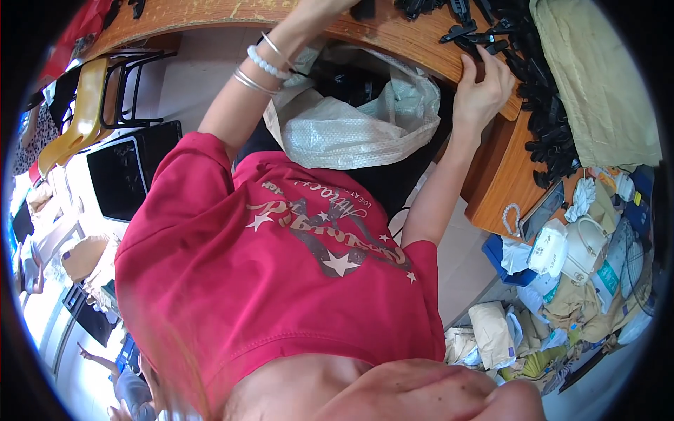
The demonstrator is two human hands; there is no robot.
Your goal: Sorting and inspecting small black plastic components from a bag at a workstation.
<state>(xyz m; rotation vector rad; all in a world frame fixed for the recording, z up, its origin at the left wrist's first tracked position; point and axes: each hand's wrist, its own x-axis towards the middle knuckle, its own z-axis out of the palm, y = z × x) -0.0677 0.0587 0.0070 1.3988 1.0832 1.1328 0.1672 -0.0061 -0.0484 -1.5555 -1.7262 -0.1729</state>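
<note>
My right hand (484,88) is at the front edge of the wooden table (407,43). Its thumb and fingers are curved and apart, with the fingertips beside a small black plastic piece (460,33). Many similar pieces lie in a pile (551,133) along the right of the table. My left hand (326,5) reaches over the table at the top edge of the view; its fingers are cut off, so what it holds is hidden. Below the table edge, a white woven sack (344,137) hangs open at my lap, with dark things inside it.
A beige cloth sack (597,84) lies right of the pile. A bead bracelet (511,219), a white handbag (584,247) and heaped packages (491,330) are at the lower right. A yellow chair (76,123) and a black box-like object (130,172) stand at left.
</note>
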